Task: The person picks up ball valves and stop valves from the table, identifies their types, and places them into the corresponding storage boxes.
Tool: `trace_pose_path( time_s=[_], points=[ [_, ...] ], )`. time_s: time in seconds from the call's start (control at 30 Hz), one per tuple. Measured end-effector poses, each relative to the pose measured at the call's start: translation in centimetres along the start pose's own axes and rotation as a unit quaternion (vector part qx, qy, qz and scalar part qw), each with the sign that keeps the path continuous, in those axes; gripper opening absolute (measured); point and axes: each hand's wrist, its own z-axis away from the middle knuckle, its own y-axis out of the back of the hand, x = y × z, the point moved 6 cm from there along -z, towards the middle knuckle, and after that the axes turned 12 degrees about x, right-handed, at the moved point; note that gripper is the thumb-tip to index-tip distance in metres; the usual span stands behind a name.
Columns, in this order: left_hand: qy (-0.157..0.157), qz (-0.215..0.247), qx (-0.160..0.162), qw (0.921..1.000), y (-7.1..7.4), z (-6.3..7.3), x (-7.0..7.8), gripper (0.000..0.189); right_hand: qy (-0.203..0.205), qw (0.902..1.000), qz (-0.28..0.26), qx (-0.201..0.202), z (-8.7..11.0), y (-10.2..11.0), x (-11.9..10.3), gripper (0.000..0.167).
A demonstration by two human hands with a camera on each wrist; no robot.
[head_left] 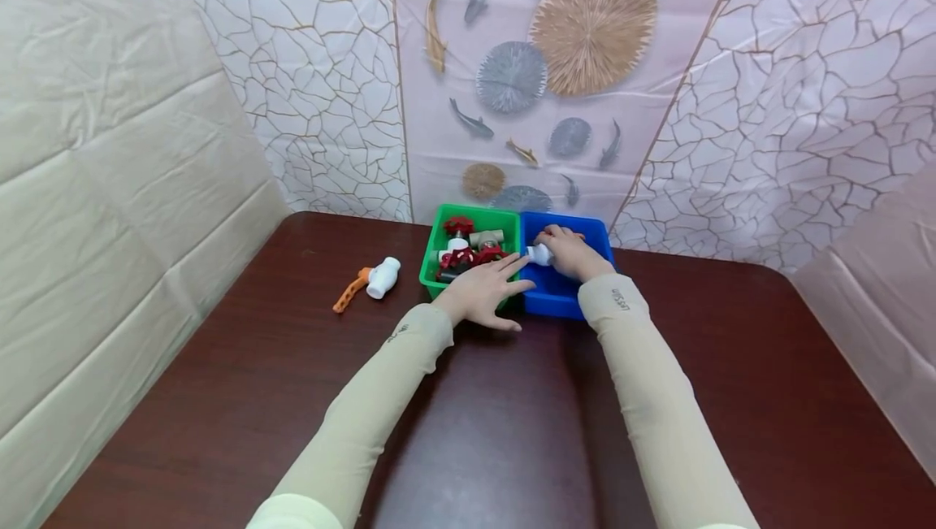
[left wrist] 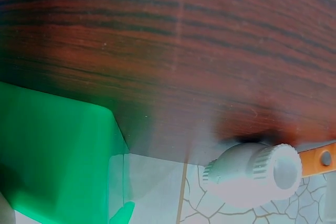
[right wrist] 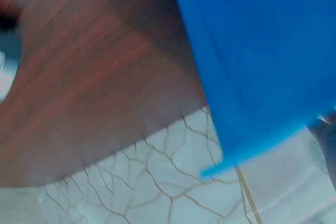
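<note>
My right hand [head_left: 572, 255] reaches into the blue bin [head_left: 563, 304] and grips a white ball valve [head_left: 539, 255]; a bit of orange shows just beyond the fingers. My left hand [head_left: 484, 295] is spread, with straight fingers, over the front right corner of the green bin [head_left: 431, 279]. Its fingertips come close to the white valve. Inside the green bin lie several valves with red wheel handles [head_left: 459, 225]. In the right wrist view the blue bin's wall [right wrist: 262, 61] covers most of the hand.
Left of the bins, another white ball valve [head_left: 383, 278] with an orange handle [head_left: 351, 292] lies on the dark wooden table [head_left: 483, 415]. A patterned cloth [head_left: 329, 90] hangs behind the bins. Something white and blurred [right wrist: 6, 74] shows at the right wrist view's left edge.
</note>
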Motion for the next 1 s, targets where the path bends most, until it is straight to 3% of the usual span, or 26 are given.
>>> trace_pose_path(
  time_s=[0.23,0.47,0.7,0.87,1.0],
  points=[
    [0.007,0.000,0.000,1.0000,0.2,0.4,-0.4,0.079,0.034,0.9988,0.019,0.028,1.1,2.3,-1.0,0.044],
    [0.012,0.011,0.001,0.9999,0.0,0.5,-0.5,0.080,0.027,0.9977,0.044,0.044,2.8,4.2,-1.0,0.044],
    [0.009,0.014,0.000,0.9999,-0.3,0.1,-0.2,0.080,-0.044,0.9953,0.042,0.076,5.1,5.7,0.4,0.043],
    [0.008,0.014,0.005,0.9999,0.1,0.0,0.0,0.079,-0.105,0.9887,-0.008,0.107,7.0,6.3,1.8,0.041],
    [0.003,0.015,0.005,0.9999,0.0,-0.3,0.2,0.079,-0.167,0.9768,-0.072,0.113,8.6,6.2,3.6,0.043]
  ],
)
